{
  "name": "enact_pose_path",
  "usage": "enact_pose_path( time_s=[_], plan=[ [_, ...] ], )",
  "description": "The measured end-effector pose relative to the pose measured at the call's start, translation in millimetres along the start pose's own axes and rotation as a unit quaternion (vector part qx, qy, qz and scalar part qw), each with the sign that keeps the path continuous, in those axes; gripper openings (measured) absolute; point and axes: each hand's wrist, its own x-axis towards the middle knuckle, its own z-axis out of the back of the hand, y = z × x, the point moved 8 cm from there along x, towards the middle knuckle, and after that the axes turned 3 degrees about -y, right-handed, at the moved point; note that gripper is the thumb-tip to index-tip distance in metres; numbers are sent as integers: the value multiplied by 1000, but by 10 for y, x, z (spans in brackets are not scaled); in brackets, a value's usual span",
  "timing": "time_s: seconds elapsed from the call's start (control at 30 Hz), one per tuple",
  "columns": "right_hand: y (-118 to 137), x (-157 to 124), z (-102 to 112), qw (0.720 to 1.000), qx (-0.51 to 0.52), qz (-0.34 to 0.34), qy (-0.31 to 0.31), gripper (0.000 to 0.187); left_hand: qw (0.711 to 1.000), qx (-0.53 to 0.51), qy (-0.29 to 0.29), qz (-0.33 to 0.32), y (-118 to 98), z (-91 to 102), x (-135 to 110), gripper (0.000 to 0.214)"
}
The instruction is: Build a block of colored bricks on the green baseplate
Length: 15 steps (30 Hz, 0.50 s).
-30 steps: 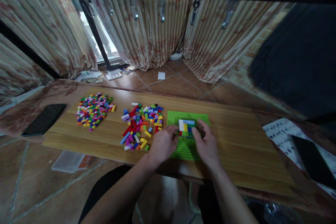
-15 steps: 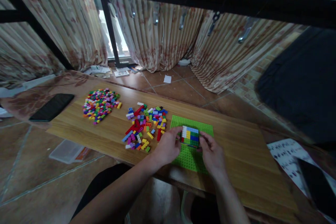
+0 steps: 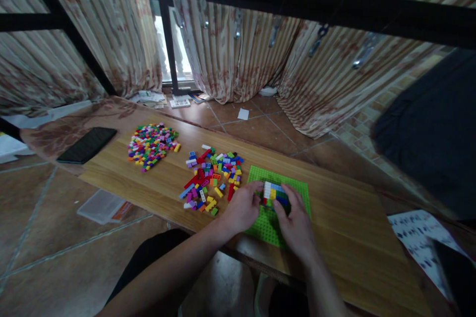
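Note:
A block of stacked toy bricks (image 3: 270, 190) in white, yellow, blue, green and red is over the green studded baseplate (image 3: 266, 228); whether it rests on the plate or is held just above, I cannot tell. My left hand (image 3: 243, 208) grips its left side with bent fingers. From the right, my right hand (image 3: 295, 220) clasps it, thumb across the near face and fingers at the far right edge, hiding that end. Left of the plate lies a spread of loose bricks (image 3: 211, 178), close to my left wrist.
A denser heap of small bricks (image 3: 152, 146) lies farther left on the wooden table (image 3: 345, 237). Beyond it is a black tablet-like slab (image 3: 87, 145). A clear plastic lid or box (image 3: 99, 206) is on the floor, and a printed sheet (image 3: 418, 237) lies at the right.
My right hand has shifted its hold: its thumb has come onto the block's near face and its fingers over the right end. The whole view has swung slightly left.

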Motion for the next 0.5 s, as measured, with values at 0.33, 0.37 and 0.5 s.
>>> enact_pose_path(
  time_s=[0.33,0.37,0.5],
  plan=[
    [-130,-15,70,997,7,-48,60,77,994,-55,-90,13,150,303,146,35],
    [-125,-13,83,997,1,-47,58,77,989,-80,-120,10,172,398,176,31],
    [-121,-19,126,998,2,-43,49,74,955,-205,-212,23,265,779,261,23]
  ],
)
